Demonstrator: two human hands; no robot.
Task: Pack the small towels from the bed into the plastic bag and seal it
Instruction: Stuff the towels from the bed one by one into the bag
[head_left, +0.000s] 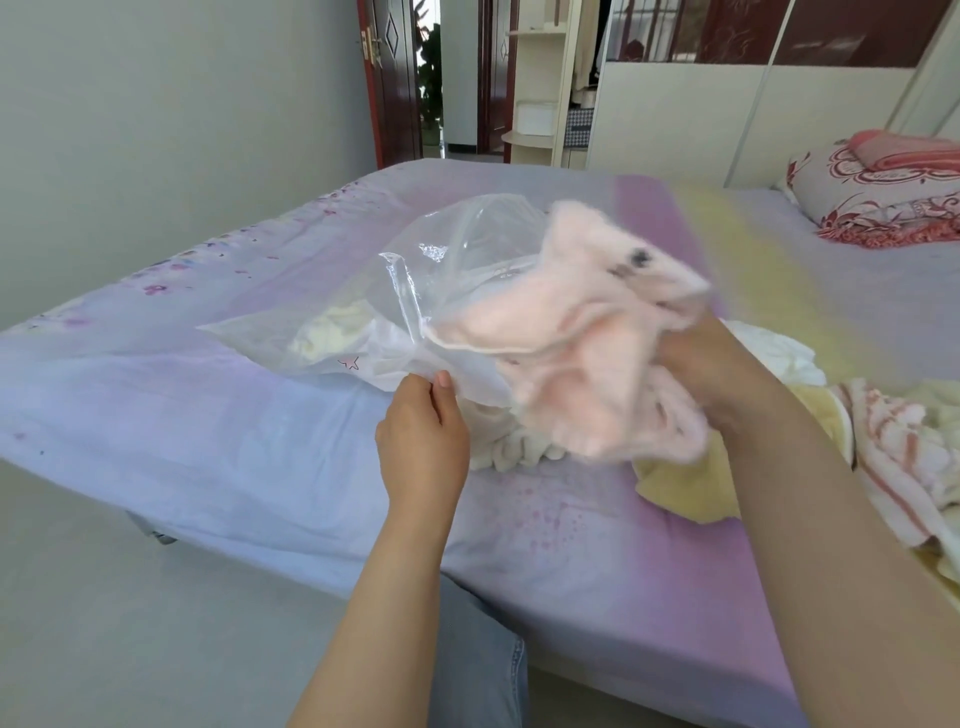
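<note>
Left hand (423, 431) pinches plastic bag (415, 291) mouth's near edge; right hand (722, 364) grips blurred pink towel (566, 358) at the opening, above bed (208, 415).

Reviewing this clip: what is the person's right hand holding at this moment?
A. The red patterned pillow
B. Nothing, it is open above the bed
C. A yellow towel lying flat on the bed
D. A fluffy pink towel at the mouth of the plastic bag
D: the right hand grips the fluffy pink towel at the open mouth of the plastic bag, whose edge the left hand pinches.
</note>
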